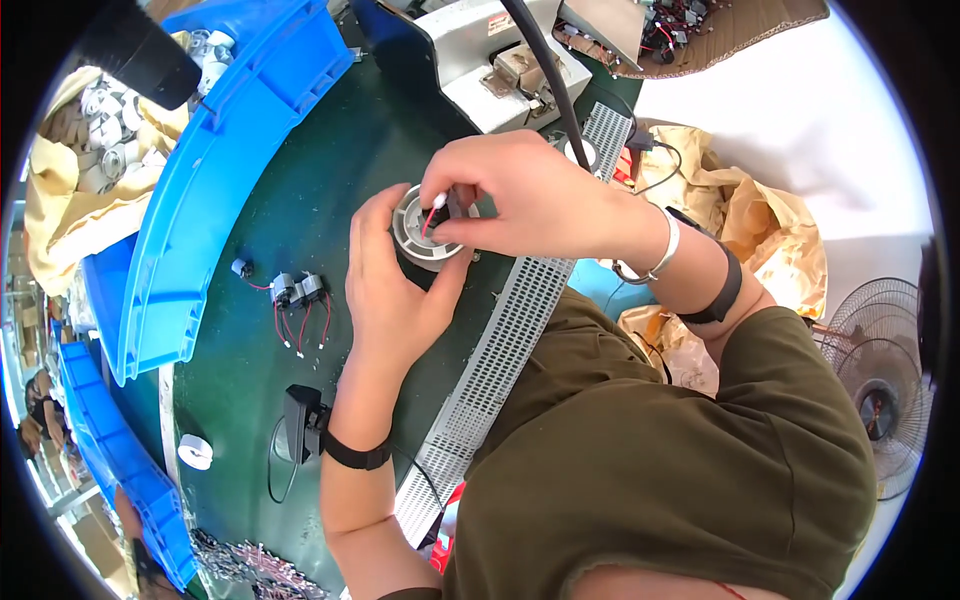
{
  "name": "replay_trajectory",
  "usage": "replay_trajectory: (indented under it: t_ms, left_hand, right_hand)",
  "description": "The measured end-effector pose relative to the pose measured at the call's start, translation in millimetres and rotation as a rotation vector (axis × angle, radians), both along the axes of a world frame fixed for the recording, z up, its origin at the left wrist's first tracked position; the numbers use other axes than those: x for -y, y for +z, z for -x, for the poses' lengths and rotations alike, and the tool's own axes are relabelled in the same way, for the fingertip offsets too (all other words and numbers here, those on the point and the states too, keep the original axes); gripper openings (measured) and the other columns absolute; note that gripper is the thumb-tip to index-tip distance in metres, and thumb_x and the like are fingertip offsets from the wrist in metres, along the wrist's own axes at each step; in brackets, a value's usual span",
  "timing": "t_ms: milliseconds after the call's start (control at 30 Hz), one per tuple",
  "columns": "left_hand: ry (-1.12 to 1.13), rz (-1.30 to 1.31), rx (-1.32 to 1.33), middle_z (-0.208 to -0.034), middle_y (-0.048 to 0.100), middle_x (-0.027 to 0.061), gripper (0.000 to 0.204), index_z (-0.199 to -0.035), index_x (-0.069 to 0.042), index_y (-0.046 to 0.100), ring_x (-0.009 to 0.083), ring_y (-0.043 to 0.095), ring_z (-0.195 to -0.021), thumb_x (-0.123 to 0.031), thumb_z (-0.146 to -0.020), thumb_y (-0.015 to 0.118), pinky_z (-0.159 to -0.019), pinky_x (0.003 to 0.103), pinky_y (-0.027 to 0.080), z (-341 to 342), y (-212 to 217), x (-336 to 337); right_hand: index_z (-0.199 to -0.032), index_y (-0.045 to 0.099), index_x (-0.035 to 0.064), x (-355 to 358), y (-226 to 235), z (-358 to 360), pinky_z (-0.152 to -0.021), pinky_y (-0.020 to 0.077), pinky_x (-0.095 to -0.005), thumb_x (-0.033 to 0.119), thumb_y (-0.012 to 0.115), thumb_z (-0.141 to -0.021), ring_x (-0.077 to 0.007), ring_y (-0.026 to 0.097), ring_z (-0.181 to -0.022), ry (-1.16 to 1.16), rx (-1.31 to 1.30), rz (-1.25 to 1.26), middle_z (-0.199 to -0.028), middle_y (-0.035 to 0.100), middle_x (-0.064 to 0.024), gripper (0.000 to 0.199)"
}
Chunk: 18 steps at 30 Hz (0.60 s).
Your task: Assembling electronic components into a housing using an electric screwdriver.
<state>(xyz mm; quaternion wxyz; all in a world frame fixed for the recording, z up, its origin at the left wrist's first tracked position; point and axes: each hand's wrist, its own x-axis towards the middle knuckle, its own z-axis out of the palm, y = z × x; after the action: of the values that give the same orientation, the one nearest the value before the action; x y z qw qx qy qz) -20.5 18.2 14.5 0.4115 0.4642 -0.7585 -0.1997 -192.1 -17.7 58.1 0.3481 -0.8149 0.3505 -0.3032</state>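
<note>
My left hand [392,295] wraps around a round, pale grey plastic housing [410,238], holding it over the green table with its open face up. From the right, my right hand [515,195] reaches over the housing with bent fingers, thumb and fingertips at its opening. Between those fingertips shows a red wire [430,220] with a small white plug [439,201]. Something dark sits behind the wire, partly hidden by my fingers. To the left of my left hand lie several small silver motors [298,290] with red wires, and a single motor [241,268] apart from them.
A large blue bin [165,260] with white plastic parts stands at left. Behind is a grey metal machine [500,65]; a cardboard box [740,35] holds wired parts. A perforated strip [510,330] edges the green table. A black device [302,425] and white ring [195,452] lie nearer.
</note>
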Motion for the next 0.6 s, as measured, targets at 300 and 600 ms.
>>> replay_trajectory:
  t_ms: [300, 600]
  left_hand:
    - [0.02, 0.039, -0.112, -0.116, 0.054, 0.0175, 0.065, -0.117, -0.002, 0.046, 0.0333, 0.055, -0.103, -0.019, -0.064, 0.08, -0.085, 0.037, 0.045, -13.7, -8.3, -4.2]
    - [0.031, 0.26, 0.051, -0.12, 0.05, 0.0195, 0.059, -0.109, -0.003, 0.05, 0.0365, 0.052, -0.105, -0.02, -0.062, 0.081, -0.084, 0.041, 0.045, -24.2, -10.5, -10.6]
  right_hand:
    - [-0.102, 0.057, 0.0009, 10.8, 9.7, 5.3, -0.078, 0.0454, -0.0351, 0.004, 0.064, -0.076, -0.0269, 0.054, -0.095, 0.146, -0.187, 0.252, -0.102, 0.053, -0.0124, 0.027]
    - [-0.128, 0.033, -0.0114, 45.4, 115.8, -97.4, -0.093, 0.0397, -0.0339, 0.027, 0.073, -0.075, -0.0258, 0.048, -0.112, -0.042, 0.788, 0.134, -0.119, 0.049, -0.0223, 0.077]
